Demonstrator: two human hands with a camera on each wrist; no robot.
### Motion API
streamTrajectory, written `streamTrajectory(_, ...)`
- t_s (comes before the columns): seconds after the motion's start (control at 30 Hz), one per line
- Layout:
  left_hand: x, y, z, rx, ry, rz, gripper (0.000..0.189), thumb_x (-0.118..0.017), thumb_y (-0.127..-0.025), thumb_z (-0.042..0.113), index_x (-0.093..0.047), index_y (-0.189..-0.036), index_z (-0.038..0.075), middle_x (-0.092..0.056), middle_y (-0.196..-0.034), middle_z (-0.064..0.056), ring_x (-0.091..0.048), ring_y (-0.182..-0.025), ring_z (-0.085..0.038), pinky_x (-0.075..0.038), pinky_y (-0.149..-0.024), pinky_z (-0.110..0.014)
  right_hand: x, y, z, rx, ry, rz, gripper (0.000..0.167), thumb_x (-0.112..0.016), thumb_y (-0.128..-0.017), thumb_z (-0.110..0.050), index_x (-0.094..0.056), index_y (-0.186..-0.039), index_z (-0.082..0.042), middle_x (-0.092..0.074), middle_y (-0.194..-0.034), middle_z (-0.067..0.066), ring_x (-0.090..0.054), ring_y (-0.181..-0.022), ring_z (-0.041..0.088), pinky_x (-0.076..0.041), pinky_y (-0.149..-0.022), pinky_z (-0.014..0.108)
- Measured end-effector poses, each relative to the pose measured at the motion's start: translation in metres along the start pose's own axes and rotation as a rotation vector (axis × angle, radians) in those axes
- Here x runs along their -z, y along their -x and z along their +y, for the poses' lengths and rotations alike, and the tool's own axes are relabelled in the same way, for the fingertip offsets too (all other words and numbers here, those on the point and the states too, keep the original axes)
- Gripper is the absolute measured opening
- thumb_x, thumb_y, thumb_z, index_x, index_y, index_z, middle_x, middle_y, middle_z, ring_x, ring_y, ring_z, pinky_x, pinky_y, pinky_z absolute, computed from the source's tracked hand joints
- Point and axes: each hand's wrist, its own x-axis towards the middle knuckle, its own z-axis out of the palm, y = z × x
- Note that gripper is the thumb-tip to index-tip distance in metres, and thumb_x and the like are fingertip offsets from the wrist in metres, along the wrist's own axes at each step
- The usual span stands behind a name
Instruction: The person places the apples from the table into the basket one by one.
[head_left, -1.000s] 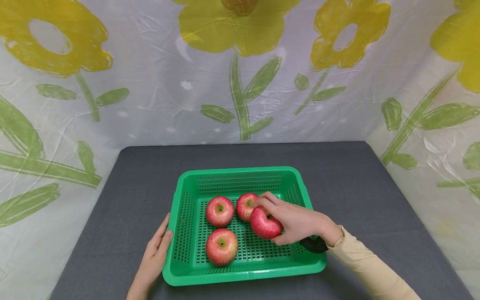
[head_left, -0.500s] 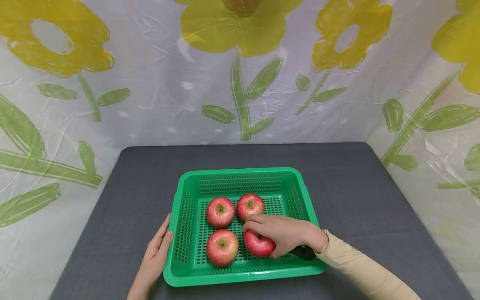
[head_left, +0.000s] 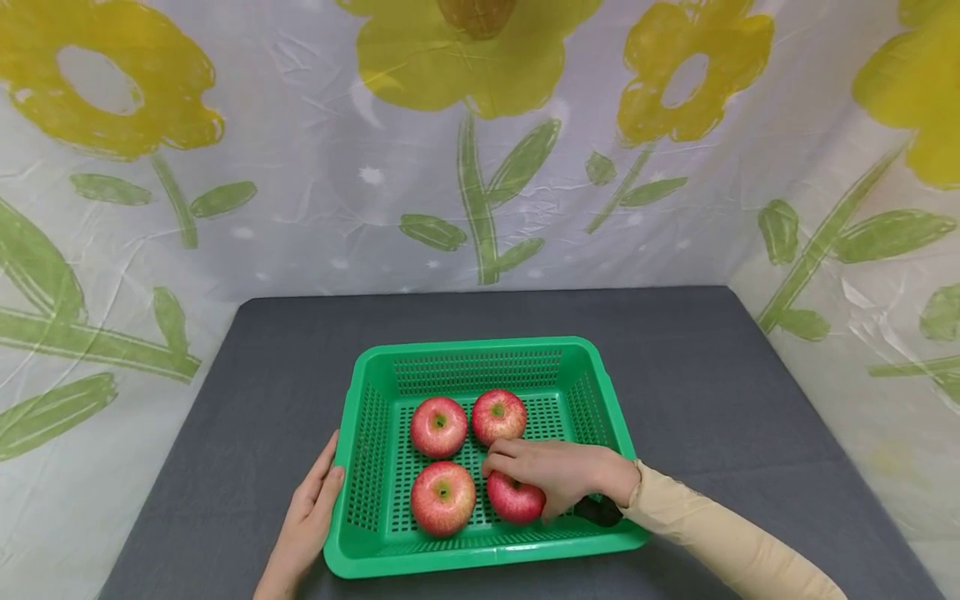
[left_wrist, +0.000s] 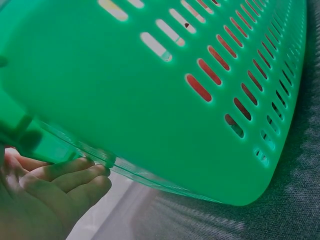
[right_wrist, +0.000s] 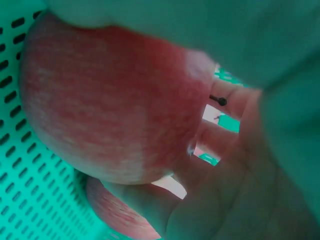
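In the head view a green plastic basket (head_left: 420,567) holds several red apples. My right hand (head_left: 558,468) reaches over its right rim and grips the near-right apple (head_left: 516,502) from above, fingers on the far side and thumb on the near side. Up close in the right wrist view, that apple (right_wrist: 110,100) sits against the perforated floor, stem toward the palm. My left hand (head_left: 303,510) touches the basket's left rim from outside. Its fingers (left_wrist: 75,187) look straight under the rim in the left wrist view.
Left of the gripped apple lies another apple (head_left: 442,498). Behind them are a back-left apple (head_left: 438,427) and a back-right apple (head_left: 498,417). The basket stands on a dark grey table (head_left: 690,375), with a flower-print curtain (head_left: 315,192) around it.
My right hand has carried its apple toward the near side and a little left, down into the basket's near-right part. My left hand has stayed at the left rim.
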Motion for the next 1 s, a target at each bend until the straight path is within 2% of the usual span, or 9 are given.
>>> streamTrajectory(0.13, 0.0003, 0.0001, -0.0001, 0.007, -0.007, -0.002, 0.047, -0.025, -0.101, -0.002, -0.009, -0.145, -0.009, -0.009, -0.143, -0.039, -0.024, -0.129, 0.010, -0.029, -0.096, -0.006, -0.0010, -0.0010, -0.0006, -0.014, -0.011, -0.014, 0.082, -0.089, -0.054, -0.010, -0.045, -0.123, -0.013, -0.043, -0.117, -0.005, -0.045, -0.106, 0.007, -0.041, -0.086, 0.014)
streamTrajectory(0.6, 0.0001, 0.0004, 0.0002, 0.022, 0.003, -0.010, 0.047, -0.025, -0.102, 0.001, -0.008, -0.145, -0.009, -0.007, -0.144, -0.037, -0.024, -0.129, 0.011, -0.029, -0.096, -0.006, -0.0064, -0.0031, -0.0018, -0.044, -0.004, -0.031, 0.086, -0.093, -0.051, -0.013, -0.043, -0.121, -0.013, -0.039, -0.116, -0.005, -0.045, -0.106, 0.008, -0.043, -0.083, 0.012)
streamTrajectory(0.8, -0.0003, 0.0001, 0.0003, 0.006, 0.018, -0.014, 0.047, -0.025, -0.102, 0.001, -0.006, -0.144, -0.011, -0.007, -0.144, -0.038, -0.023, -0.129, 0.010, -0.029, -0.097, -0.007, -0.0060, -0.0019, -0.0039, -0.068, -0.011, -0.042, 0.088, -0.093, -0.052, -0.014, -0.041, -0.122, -0.014, -0.038, -0.115, -0.005, -0.044, -0.106, 0.009, -0.043, -0.080, 0.011)
streamTrajectory(1.0, -0.0004, -0.0002, 0.0008, 0.010, 0.026, -0.015, 0.048, -0.025, -0.102, 0.002, -0.007, -0.145, -0.009, -0.006, -0.144, -0.038, -0.023, -0.129, 0.010, -0.028, -0.097, -0.007, -0.0049, -0.0022, -0.0070, -0.070, 0.032, -0.038, 0.089, -0.093, -0.052, -0.015, -0.041, -0.124, -0.013, -0.039, -0.117, -0.004, -0.044, -0.106, 0.009, -0.043, -0.081, 0.012)
